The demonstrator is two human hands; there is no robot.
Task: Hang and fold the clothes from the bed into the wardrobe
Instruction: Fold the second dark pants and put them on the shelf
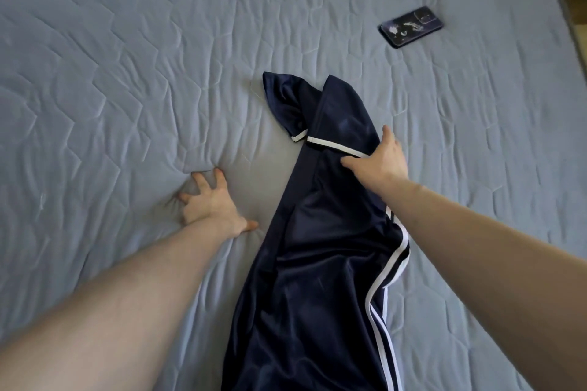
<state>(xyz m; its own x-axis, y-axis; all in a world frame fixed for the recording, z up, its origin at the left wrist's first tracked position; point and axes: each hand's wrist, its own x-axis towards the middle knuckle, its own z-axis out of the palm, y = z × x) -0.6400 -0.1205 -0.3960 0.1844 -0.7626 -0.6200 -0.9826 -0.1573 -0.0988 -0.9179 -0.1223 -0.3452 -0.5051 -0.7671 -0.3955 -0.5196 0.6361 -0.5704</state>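
Note:
A dark navy garment (317, 263) with white stripes lies stretched lengthwise on the light blue quilted bed (127, 73), running from the bottom edge of view up to the middle. My right hand (378, 157) lies on its upper part near a white-trimmed edge, fingers spread and mostly straight, pressing the cloth down. My left hand (211, 203) presses into the bedcover just left of the garment, fingers spread and bent at the tips, denting the quilt. It holds nothing and does not touch the garment.
A dark phone (411, 27) lies on the bed at the upper right. The bed's right edge and a strip of floor (575, 0) show at the far right.

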